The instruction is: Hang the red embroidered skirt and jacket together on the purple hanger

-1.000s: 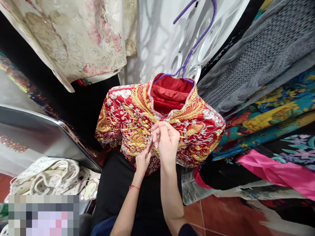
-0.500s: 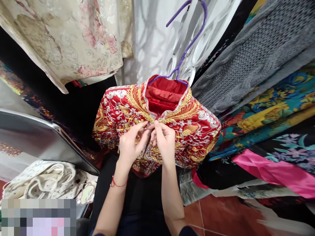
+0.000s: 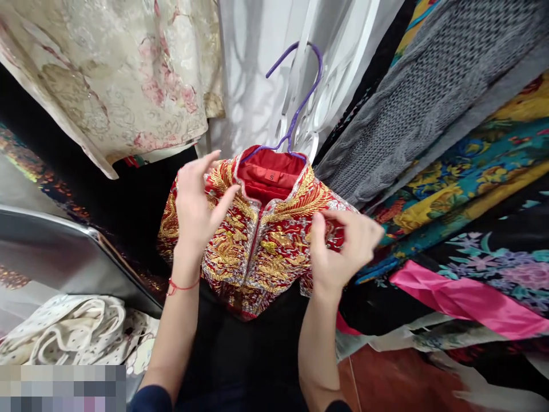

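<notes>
In the middle of the head view is a red jacket [image 3: 278, 252] with gold and silver embroidery, a stand collar and a front closure running down its centre. A purple hanger [image 3: 297, 117] sits inside its neck, hook upward. My left hand [image 3: 199, 200], a red string round the wrist, is by the jacket's shoulder at the left of the collar, thumb and fingers spread. Over the opposite shoulder is my right hand [image 3: 343, 243], its thumb apart from the curled fingers. Neither hand shows anything in it; whether they touch the fabric is unclear.
A cream floral garment [image 3: 141, 74] hangs upper left. On the right hang a grey knit [image 3: 437, 86], a teal and yellow floral cloth [image 3: 433, 200] and a pink satin band [image 3: 467, 300]. A metal-edged panel [image 3: 77, 252] and bundled dotted fabric [image 3: 77, 332] are at left.
My hands have let go of the collar's front and moved apart, the left toward the left shoulder and the right toward the right. The jacket and hanger appear slightly lower and further left.
</notes>
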The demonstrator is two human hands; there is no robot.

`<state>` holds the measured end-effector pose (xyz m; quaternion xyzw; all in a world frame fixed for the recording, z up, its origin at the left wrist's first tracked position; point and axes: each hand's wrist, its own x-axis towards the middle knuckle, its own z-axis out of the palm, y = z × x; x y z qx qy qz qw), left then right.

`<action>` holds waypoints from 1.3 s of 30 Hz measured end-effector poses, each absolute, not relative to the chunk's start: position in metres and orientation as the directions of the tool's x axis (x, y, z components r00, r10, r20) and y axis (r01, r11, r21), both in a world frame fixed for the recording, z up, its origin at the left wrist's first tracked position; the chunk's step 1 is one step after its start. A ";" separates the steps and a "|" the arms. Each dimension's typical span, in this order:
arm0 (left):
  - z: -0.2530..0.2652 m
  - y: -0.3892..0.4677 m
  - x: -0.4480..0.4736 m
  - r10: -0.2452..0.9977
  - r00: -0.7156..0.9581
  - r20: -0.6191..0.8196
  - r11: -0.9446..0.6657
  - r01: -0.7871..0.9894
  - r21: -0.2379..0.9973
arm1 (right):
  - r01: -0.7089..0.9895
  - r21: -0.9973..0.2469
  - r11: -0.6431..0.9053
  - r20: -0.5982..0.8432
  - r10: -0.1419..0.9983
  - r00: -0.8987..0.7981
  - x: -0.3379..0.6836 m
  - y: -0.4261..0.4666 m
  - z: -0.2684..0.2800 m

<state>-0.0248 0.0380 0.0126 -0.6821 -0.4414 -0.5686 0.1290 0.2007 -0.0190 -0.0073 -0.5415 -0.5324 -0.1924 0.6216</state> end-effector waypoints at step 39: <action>-0.010 0.085 -0.040 0.370 -0.079 0.926 -0.407 0.882 0.238 | 0.895 -0.304 0.326 0.944 0.227 0.238 0.266 0.082 -0.042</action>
